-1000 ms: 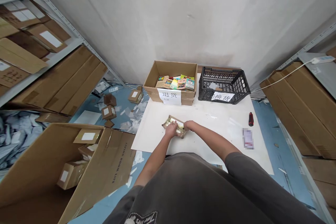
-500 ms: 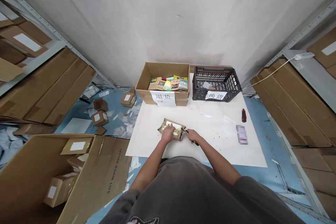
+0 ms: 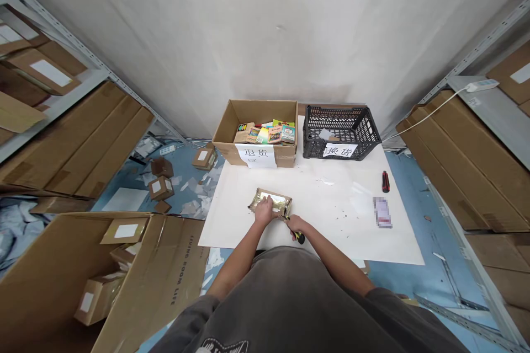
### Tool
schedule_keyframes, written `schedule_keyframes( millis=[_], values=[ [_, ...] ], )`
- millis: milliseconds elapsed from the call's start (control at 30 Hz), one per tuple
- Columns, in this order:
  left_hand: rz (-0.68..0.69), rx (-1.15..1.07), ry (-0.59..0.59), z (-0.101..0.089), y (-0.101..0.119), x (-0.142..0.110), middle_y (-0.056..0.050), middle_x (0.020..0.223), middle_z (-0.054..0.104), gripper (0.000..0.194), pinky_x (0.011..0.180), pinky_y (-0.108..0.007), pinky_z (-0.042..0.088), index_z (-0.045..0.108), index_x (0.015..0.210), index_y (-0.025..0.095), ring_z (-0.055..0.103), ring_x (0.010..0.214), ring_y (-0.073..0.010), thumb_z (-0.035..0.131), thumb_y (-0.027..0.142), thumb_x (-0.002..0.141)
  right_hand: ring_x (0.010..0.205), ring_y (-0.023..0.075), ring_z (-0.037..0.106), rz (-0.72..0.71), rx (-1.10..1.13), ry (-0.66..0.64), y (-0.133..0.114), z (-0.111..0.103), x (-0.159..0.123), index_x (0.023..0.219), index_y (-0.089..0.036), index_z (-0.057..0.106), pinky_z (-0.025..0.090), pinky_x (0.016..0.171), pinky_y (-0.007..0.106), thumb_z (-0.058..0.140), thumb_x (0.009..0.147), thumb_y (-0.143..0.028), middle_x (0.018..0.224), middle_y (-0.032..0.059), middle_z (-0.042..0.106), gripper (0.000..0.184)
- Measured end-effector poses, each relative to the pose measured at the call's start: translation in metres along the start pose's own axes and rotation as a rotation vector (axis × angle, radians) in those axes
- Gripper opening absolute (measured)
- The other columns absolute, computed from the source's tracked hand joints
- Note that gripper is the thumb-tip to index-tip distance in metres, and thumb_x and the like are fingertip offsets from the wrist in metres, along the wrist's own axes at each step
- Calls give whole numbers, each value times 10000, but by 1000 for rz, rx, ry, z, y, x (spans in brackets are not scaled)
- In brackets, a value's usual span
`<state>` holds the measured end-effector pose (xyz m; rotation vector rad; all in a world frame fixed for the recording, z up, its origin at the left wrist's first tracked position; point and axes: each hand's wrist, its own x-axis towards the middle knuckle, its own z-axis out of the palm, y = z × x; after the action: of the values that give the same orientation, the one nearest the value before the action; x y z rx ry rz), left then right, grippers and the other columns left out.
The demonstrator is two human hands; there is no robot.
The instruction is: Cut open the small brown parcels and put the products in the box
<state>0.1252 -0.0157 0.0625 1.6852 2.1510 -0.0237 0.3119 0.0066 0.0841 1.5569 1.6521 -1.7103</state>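
Observation:
A small cardboard parcel (image 3: 281,199) wrapped in shiny tape, with a white label on top, lies on the white table (image 3: 323,209). My left hand (image 3: 265,210) grips its near side, fingers over the top. In my right hand (image 3: 296,224), closed around the handle, is a yellow-and-black utility knife (image 3: 300,237). The knife's front end meets the parcel at its near right corner; how deep the blade sits cannot be seen.
Behind the parcel stand an open carton (image 3: 285,154) of small colourful boxes and a black plastic crate (image 3: 307,146). A red-and-black cutter (image 3: 385,181) lies at right. A large carton (image 3: 174,281) with parcels stands at left; shelves flank both sides.
My right hand has drawn the knife toward my body and slightly left, from the parcel's right end to its near right corner. My left hand stays on the parcel.

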Motion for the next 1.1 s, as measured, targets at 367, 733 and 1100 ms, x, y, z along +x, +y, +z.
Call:
schedule_keyframes(
  millis=[367, 733, 1100],
  values=[
    [127, 84, 83, 20, 2, -18, -157, 1586, 469, 566, 1155, -537, 341, 644, 1252, 259, 382, 1477, -424, 864, 367, 741, 391, 146, 623, -184, 198, 157, 61, -25, -6, 957, -225, 466, 425, 443, 199, 339, 1094, -429, 541, -69, 564, 277],
    [161, 17, 17, 15, -2, -11, -166, 1593, 450, 561, 1125, -517, 372, 670, 1140, 229, 384, 1488, -397, 938, 318, 655, 966, 242, 724, -292, -597, 177, -24, -79, 29, 1125, -287, 723, 481, 723, 256, 679, 934, -445, 1062, 52, 783, 251],
    [155, -85, -9, 8, -1, -10, -120, 1561, 503, 511, 1144, -495, 380, 682, 1110, 247, 373, 1509, -347, 929, 264, 663, 949, 314, 741, -109, -649, 124, -38, -77, 39, 892, -232, 766, 560, 769, 354, 809, 757, -318, 865, 103, 776, 166]
  ],
)
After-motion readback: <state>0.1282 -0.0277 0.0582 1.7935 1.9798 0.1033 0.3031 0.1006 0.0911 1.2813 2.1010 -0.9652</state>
